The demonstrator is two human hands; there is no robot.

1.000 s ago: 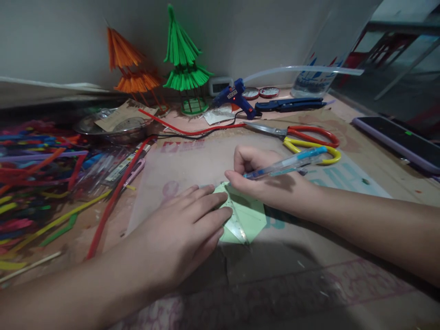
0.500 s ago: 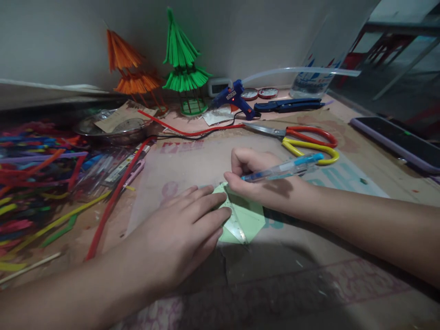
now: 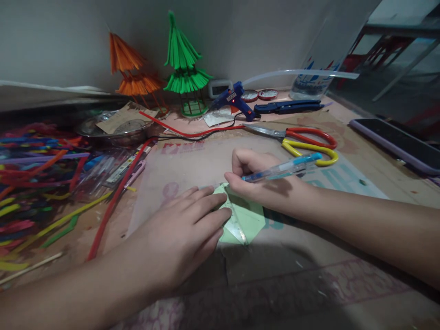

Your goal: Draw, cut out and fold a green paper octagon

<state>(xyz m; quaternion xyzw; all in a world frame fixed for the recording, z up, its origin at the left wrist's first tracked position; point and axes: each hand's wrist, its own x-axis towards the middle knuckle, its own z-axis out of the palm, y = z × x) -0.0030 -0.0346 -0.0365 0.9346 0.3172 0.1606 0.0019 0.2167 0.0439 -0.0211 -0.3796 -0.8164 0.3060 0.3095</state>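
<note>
A pale green piece of paper (image 3: pixel 255 219) with angled corners lies on the plastic-covered cardboard in front of me. Across it, slanting, is a clear ruler (image 3: pixel 236 227). My left hand (image 3: pixel 192 220) lies flat with fingers stretched out, its fingertips pressing the ruler onto the paper. In my right hand (image 3: pixel 254 169) a blue-capped clear pen (image 3: pixel 285 168) is pinched, its back end pointing right. The pen's tip is hidden behind my fingers, near the paper's far edge, so I cannot tell whether it touches.
Scissors (image 3: pixel 302 142), a blue glue gun (image 3: pixel 235 98), and navy pliers (image 3: pixel 290 106) lie beyond my hands. Green (image 3: pixel 182 59) and orange (image 3: pixel 129 64) pagoda models stand behind. Left are a metal bowl (image 3: pixel 120 133) and heaped pipe cleaners (image 3: pixel 37 169); right, a phone (image 3: pixel 395 142).
</note>
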